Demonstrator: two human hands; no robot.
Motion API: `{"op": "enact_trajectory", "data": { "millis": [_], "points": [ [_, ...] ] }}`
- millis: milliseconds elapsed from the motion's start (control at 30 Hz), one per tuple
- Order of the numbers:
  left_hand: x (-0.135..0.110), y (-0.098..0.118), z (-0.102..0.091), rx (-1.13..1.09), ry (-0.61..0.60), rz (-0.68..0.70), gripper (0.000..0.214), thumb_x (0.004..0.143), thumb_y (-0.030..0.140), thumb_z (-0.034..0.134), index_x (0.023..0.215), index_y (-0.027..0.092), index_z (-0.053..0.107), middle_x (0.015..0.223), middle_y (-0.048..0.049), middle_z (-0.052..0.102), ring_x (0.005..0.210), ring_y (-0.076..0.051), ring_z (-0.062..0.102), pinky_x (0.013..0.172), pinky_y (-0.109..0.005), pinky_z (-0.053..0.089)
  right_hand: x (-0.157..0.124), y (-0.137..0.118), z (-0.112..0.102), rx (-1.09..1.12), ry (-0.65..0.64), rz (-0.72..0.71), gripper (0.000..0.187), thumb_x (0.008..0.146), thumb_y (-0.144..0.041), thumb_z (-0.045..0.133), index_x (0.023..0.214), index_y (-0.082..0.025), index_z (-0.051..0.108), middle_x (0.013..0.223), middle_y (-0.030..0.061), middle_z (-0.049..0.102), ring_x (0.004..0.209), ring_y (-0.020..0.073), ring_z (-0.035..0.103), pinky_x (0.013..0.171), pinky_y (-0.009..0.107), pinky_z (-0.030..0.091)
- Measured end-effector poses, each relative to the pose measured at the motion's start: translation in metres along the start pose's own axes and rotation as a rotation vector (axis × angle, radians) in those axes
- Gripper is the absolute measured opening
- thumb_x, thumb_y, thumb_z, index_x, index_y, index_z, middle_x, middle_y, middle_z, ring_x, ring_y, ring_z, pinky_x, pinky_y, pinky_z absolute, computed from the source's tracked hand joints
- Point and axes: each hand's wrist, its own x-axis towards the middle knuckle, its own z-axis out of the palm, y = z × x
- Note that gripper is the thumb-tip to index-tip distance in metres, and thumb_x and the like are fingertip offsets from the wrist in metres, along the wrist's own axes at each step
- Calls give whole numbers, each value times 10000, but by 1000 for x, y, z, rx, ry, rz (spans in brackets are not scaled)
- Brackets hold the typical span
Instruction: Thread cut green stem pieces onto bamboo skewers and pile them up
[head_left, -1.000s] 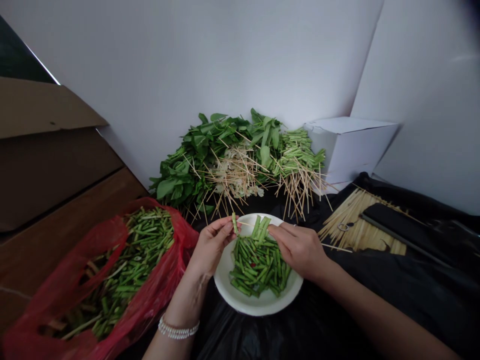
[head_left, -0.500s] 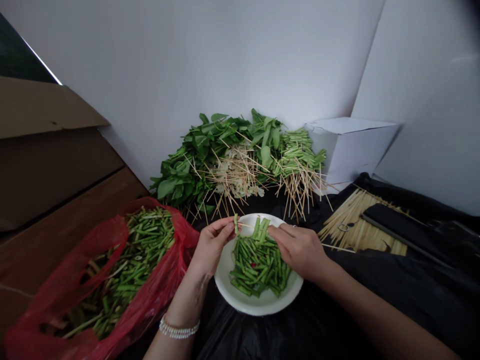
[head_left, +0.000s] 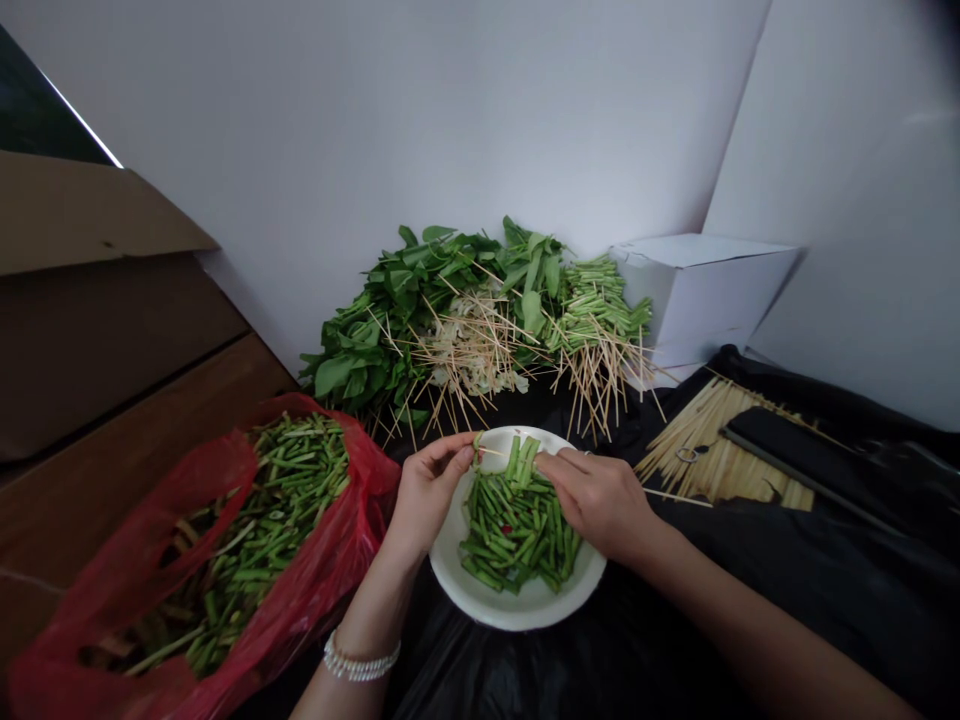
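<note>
My right hand (head_left: pixel 604 500) is closed around a bamboo skewer (head_left: pixel 493 452), whose tip points left. Several cut green stems (head_left: pixel 523 458) are threaded side by side on it, next to my right fingertips. Between thumb and forefinger, my left hand (head_left: pixel 427 495) pinches another short piece of green stem (head_left: pixel 477 447) at the skewer's tip. Fingers partly hide that piece, and I cannot tell whether the tip has pierced it. Both hands are over a white bowl (head_left: pixel 517 618) holding many loose cut stems (head_left: pixel 514 540).
A red plastic bag (head_left: pixel 367 500) of cut stems lies left. Behind the bowl are leafy greens (head_left: pixel 360 340) and finished stem skewers (head_left: pixel 600 300). Bare skewers (head_left: pixel 675 430) and a dark phone (head_left: pixel 795 455) lie right, near a white box (head_left: pixel 712 300). A cardboard box (head_left: pixel 90 220) stands far left.
The stem piece in my left fingers has turned from upright to tilted and sits closer to the skewer's tip. My right hand has barely moved.
</note>
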Motion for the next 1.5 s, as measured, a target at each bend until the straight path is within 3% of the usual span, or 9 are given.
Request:
{"op": "enact_trajectory", "data": {
  "millis": [100, 367, 767, 967, 1133, 1267, 1367, 1500],
  "points": [
    [0, 0, -1, -202, -19, -114, 337, 687, 292, 817, 993, 179, 736, 786, -35, 751, 719, -115, 669, 699, -203, 517, 1, -1, 0, 24, 31, 8, 281, 893, -83, 405, 969, -140, 670, 695, 16, 603, 604, 118, 554, 596, 235, 414],
    [0, 4, -3, -489, -48, -373, 307, 548, 170, 896, 817, 145, 751, 731, -43, 740, 663, -97, 672, 595, -149, 533, 1, -4, -1, 68, 78, -2, 271, 901, -81, 408, 968, -132, 666, 695, 19, 610, 594, 121, 560, 592, 236, 427],
    [-1, 0, 1, -411, -42, -352, 346, 499, 220, 924, 795, 125, 770, 714, -51, 743, 636, -86, 654, 597, -140, 518, -1, -4, 1, 126, 32, 12, 272, 916, -94, 393, 965, -137, 657, 710, 25, 612, 630, 131, 571, 619, 237, 437],
    [-9, -2, 14, -321, -154, -318, 277, 552, 251, 899, 761, 129, 764, 711, -7, 710, 599, -49, 587, 604, -144, 475, 0, -9, 0, 107, 29, -15, 280, 931, -115, 379, 916, -155, 656, 675, 14, 599, 603, 131, 564, 594, 238, 425],
    [-8, -3, 12, -98, -281, -168, 281, 632, 261, 847, 870, 152, 741, 804, -17, 708, 731, -114, 615, 714, -227, 480, 1, -3, 1, 89, 86, 7, 273, 931, -111, 392, 980, -137, 659, 693, 21, 614, 624, 128, 583, 624, 233, 434],
    [-10, -8, 9, 251, -442, -120, 191, 649, 260, 811, 762, 148, 707, 667, 12, 626, 621, -117, 550, 608, -242, 427, 0, 5, 2, 97, 139, 68, 247, 938, -119, 422, 1003, -134, 660, 745, 37, 644, 695, 128, 617, 671, 225, 445],
    [-16, -11, 10, 529, -579, -44, 161, 663, 294, 790, 720, 167, 708, 693, 9, 609, 640, -135, 539, 581, -250, 392, 0, 7, 3, 97, 134, 75, 255, 941, -121, 416, 997, -143, 664, 738, 34, 642, 695, 125, 612, 670, 225, 445],
    [-22, -8, 12, 879, -639, 111, 199, 635, 364, 804, 702, 210, 697, 737, 11, 633, 723, -175, 557, 631, -282, 374, 1, 5, 2, 104, 121, 66, 269, 944, -121, 403, 992, -137, 667, 751, 38, 645, 703, 128, 611, 674, 232, 450]
  ]
}}
